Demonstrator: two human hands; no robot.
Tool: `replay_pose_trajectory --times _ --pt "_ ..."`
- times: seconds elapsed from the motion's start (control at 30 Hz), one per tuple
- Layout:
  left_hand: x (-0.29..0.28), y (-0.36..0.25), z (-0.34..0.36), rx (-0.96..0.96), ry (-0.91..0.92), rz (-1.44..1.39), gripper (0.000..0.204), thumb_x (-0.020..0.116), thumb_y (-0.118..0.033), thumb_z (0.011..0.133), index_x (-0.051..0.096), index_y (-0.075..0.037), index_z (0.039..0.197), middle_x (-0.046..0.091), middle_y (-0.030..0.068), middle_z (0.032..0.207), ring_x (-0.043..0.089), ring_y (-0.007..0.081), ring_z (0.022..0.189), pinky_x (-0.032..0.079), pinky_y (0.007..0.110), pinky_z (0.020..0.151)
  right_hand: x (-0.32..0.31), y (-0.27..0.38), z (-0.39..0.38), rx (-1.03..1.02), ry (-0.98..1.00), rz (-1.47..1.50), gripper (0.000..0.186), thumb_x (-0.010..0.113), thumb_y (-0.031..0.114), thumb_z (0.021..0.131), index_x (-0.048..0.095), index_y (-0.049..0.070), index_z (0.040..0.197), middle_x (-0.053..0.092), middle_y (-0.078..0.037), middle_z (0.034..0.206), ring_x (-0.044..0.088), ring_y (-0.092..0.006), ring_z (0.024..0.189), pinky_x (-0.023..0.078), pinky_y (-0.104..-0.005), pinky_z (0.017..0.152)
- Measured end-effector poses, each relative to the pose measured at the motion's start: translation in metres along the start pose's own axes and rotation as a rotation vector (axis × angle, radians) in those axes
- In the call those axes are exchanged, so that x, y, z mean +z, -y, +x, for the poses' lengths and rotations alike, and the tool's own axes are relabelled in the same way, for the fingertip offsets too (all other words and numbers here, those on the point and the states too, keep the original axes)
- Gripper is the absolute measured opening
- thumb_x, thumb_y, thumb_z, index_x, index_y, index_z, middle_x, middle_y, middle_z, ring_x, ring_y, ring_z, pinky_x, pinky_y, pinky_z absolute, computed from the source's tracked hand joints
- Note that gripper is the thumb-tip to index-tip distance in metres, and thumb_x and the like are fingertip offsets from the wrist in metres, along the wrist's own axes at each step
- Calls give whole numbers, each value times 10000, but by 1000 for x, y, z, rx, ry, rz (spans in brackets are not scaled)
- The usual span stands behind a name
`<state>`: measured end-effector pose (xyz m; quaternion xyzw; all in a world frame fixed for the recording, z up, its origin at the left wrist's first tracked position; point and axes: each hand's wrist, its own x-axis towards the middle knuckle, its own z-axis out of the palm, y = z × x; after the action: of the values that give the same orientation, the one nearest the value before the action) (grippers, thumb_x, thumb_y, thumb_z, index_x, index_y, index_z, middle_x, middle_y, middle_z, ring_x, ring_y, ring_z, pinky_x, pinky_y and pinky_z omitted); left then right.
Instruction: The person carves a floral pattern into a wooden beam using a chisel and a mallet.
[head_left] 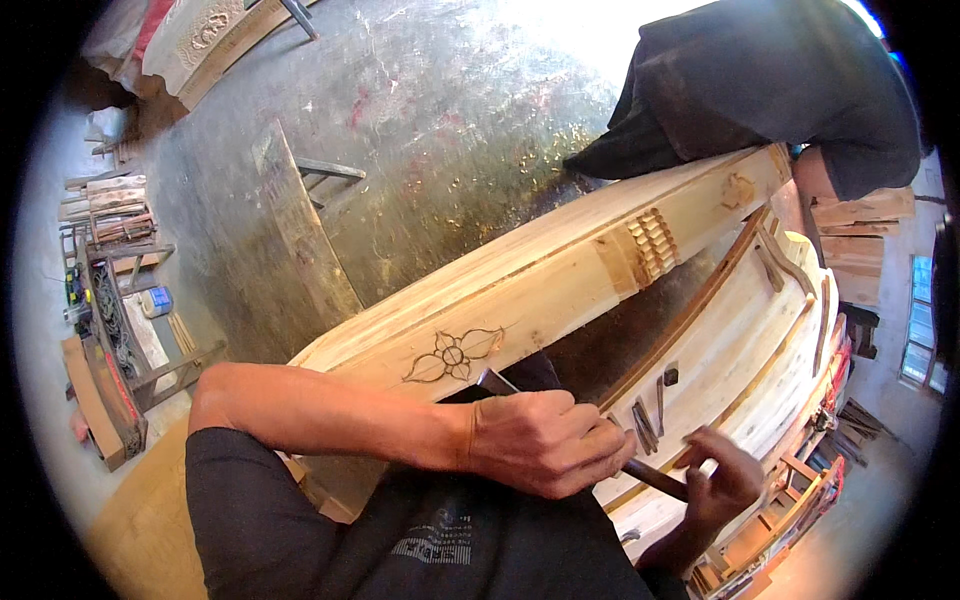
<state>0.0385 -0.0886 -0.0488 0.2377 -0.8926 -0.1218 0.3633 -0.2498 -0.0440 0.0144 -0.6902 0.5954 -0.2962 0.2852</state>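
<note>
My left hand is closed around a chisel. Its metal end shows to the left of my fist, and its dark handle sticks out to the right. Close to the handle's end is my right hand, slightly blurred, its fingers bent with a gap between them and the thumb; I see nothing held in it. Beyond my left forearm, a long pale wooden beam slants up to the right. A flower outline is drawn on its near face, and a row of carved ridges lies farther along.
Several slim tools and a small dark block lie on a pale wooden panel at right. A person in dark clothes bends over the beam's far end. A bench with tools stands at left; a plank is on the floor side.
</note>
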Motion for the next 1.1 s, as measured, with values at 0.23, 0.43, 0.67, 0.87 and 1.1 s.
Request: replay_pose_trajectory --times 0.23,0.43,0.67,0.87,1.1 --pt "4 2 -14 59 141 -180 356 658 -204 893 712 -2 1180 548 -2 829 550 116 651 407 275 501 25 29 -21 -14 359 -60 398 908 69 708 821 70 1097 809 -146 937 785 -303 736 587 -365 622" --pt "12 9 -11 85 93 -219 398 651 -203 896 686 19 1224 565 9 860 569 117 690 429 268 513 24 30 -19 44 333 -99 371 855 7 740 834 79 1103 812 -128 917 778 -274 717 567 -339 599" --pt "14 12 -10 70 77 -227 313 661 -225 885 673 10 1092 552 48 873 616 158 693 474 302 532 23 34 -8 96 375 -85 357 808 -53 765 826 22 1113 815 -158 906 801 -263 748 594 -323 652" --pt "13 14 -8 42 119 -262 325 658 -218 882 673 22 1101 571 62 892 632 168 706 502 311 539 21 25 -8 101 387 -70 374 836 -8 766 836 99 1124 820 -121 954 785 -254 741 564 -330 615" --pt "12 16 -6 34 130 -266 346 664 -222 872 673 29 1111 580 64 901 643 168 722 514 310 543 20 33 4 139 407 -29 394 808 -44 769 833 61 1148 821 -142 941 801 -257 766 591 -328 650"
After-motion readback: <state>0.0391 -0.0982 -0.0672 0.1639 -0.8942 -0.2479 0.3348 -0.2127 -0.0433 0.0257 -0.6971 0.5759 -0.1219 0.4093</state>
